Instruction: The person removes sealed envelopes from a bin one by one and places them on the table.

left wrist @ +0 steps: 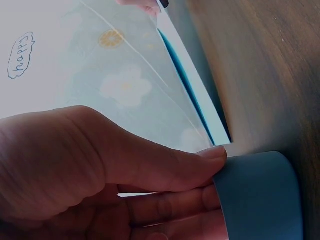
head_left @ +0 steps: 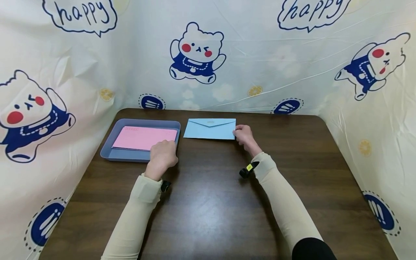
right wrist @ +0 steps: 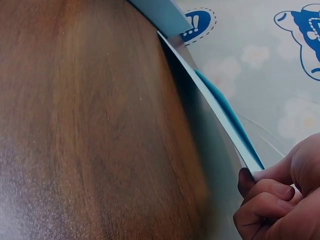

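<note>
The light blue envelope (head_left: pixel 209 131) was near the middle of the table's (head_left: pixel 201 202) far edge, its right side pinched between the thumb and fingers of the right hand (head_left: pixel 244 135); the left hand (head_left: pixel 163 153) was to its left and nearer, gripping the near right corner of the blue-grey tray (head_left: pixel 121 156). That tray sat by the table's far left corner with a pink envelope (head_left: pixel 143 137) lying inside. Both arms, in pale sleeves (head_left: pixel 130 216), reached forward over the table and slanted inward, the left hand's back turned upward. In the head view that back hid the left fingers, whereas the left wrist view showed the thumb against the tray's rim and bent fingers behind it; the right wrist view showed the blue envelope nearly edge-on, with a dark shadow beneath
</note>
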The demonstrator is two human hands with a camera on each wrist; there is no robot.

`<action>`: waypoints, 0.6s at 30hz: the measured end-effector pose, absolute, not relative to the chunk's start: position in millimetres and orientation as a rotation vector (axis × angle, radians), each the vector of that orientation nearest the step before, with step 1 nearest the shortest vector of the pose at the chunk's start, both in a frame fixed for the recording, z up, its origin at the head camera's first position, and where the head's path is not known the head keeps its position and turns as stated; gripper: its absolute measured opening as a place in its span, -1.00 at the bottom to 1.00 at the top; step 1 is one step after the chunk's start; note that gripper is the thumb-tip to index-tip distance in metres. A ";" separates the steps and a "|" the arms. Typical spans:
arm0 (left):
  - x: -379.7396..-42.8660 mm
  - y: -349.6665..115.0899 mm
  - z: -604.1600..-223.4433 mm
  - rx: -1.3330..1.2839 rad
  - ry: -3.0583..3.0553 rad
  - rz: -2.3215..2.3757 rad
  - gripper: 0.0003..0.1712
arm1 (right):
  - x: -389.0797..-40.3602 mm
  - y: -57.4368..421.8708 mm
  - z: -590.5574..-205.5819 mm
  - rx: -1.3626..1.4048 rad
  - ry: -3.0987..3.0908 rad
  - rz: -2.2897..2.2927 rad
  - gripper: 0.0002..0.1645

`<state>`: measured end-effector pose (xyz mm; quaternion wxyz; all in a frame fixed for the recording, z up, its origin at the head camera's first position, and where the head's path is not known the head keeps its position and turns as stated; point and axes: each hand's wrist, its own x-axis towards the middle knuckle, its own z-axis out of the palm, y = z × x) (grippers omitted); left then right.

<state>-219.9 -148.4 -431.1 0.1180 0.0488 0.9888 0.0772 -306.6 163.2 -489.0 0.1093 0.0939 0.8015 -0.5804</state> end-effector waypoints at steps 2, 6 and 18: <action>-220.8 -148.7 -430.3 0.145 2.895 0.228 -0.86 | -308.1 162.5 -488.3 0.272 2.371 -1.690 -0.86; -221.6 -148.7 -428.7 0.153 2.905 0.225 -0.88 | -310.9 161.6 -487.5 0.255 2.420 -1.646 -0.83; -217.1 -148.5 -430.8 0.155 2.907 0.233 -0.88 | -312.0 155.7 -495.4 0.244 2.533 -1.521 -0.83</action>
